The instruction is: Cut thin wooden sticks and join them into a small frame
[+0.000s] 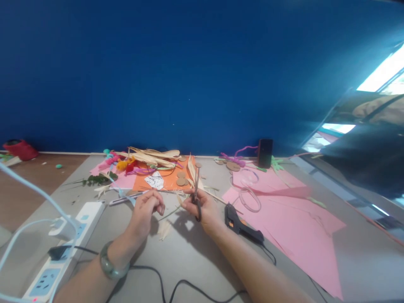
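My right hand point(205, 210) is closed on dark-handled scissors point(198, 195), their blades pointing up and away from me. A small pale sliver point(179, 200) shows at its fingertips; whether it is pinched there I cannot tell. To the left, my left hand point(147, 210) is curled, fingers pressed together, and anything inside is hidden. A green bracelet point(110, 263) circles that wrist. Between and below the hands lie pale husk scraps point(164, 229) and a thin green stem point(169, 213). A black glue gun point(241, 225) rests right of my right hand.
Behind are dried husks point(154, 158), orange paper point(142, 183), wooden discs point(181, 181) and a green sprig point(99, 179). A power strip point(82, 219) with cables stands left. Pink paper point(293, 227) and a dark upright phone-like block point(265, 153) are right. Another person's dark clothing point(366, 155) shows far right.
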The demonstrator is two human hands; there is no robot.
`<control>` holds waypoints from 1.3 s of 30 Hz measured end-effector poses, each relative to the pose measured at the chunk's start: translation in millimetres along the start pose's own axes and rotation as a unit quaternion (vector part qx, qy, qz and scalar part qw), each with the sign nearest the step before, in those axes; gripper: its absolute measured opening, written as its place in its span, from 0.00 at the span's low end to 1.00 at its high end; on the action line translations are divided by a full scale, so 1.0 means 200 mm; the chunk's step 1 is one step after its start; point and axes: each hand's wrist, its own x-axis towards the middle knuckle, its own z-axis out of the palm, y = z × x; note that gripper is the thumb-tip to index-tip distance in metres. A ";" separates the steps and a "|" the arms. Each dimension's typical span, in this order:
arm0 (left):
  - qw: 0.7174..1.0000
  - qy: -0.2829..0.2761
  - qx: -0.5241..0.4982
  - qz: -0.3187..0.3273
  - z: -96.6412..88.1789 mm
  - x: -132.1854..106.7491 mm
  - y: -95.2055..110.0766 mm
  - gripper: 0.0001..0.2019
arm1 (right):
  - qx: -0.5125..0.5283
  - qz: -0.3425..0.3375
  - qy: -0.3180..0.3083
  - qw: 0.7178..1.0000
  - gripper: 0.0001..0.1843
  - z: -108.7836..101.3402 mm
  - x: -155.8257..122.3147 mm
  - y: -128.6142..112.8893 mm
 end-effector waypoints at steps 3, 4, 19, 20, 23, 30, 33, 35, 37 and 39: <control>1.000 -0.002 0.017 -0.012 0.00 0.00 -0.01 0.08 | 0.002 -0.003 0.011 1.000 0.24 0.01 0.00 0.00; 0.999 -0.004 0.034 -0.020 0.00 0.00 -0.01 0.09 | 0.001 -0.005 0.013 1.000 0.24 0.01 0.00 0.00; 0.996 -0.034 0.062 -0.063 0.06 -0.02 -0.04 0.11 | -0.022 -0.033 -0.011 0.999 0.22 0.05 -0.04 -0.01; 0.996 -0.033 0.061 -0.063 0.06 -0.03 -0.03 0.11 | -0.024 -0.033 -0.012 0.999 0.22 0.05 -0.04 0.00; 0.995 -0.034 0.066 -0.065 0.05 -0.03 -0.01 0.12 | -0.027 -0.032 -0.011 0.999 0.20 0.05 -0.03 0.00; 0.997 -0.012 0.055 -0.047 0.04 -0.02 0.00 0.11 | -0.056 -0.014 -0.047 0.997 0.24 0.05 -0.03 -0.01; 0.998 -0.007 0.051 -0.035 0.02 -0.01 -0.01 0.10 | -0.065 0.000 -0.102 0.993 0.24 0.05 -0.03 0.00; 0.998 -0.003 0.047 -0.033 0.01 -0.01 -0.02 0.10 | -0.061 0.016 -0.145 0.987 0.24 0.04 -0.03 0.01; 0.999 0.001 0.041 -0.036 0.01 0.00 -0.02 0.10 | -0.058 0.032 -0.177 0.982 0.24 0.04 -0.03 0.01; 0.999 0.005 0.034 -0.037 0.01 0.00 -0.01 0.09 | -0.058 0.044 -0.190 0.979 0.25 0.04 -0.03 0.02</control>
